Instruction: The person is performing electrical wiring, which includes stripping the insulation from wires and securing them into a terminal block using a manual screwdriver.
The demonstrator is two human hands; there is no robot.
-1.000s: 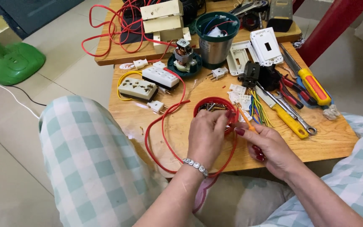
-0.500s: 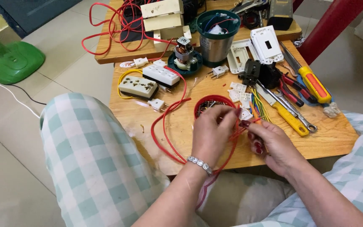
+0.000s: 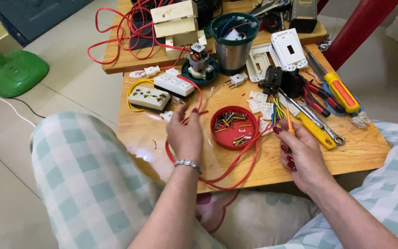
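Moved left off the red dish (image 3: 234,127), left hand (image 3: 185,136) pinches red wire (image 3: 198,99); right hand (image 3: 300,154) pinches small screwdriver (image 3: 289,124).

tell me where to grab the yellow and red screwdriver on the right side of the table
Grip the yellow and red screwdriver around its thick handle, coming from above: it lies flat on the wooden table, the handle's top is uncovered, and its thin shaft points away toward the white wall plates.

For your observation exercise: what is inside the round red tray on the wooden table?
The red tray holds a loose heap of small screws and metal bits; what lies beneath them is covered.
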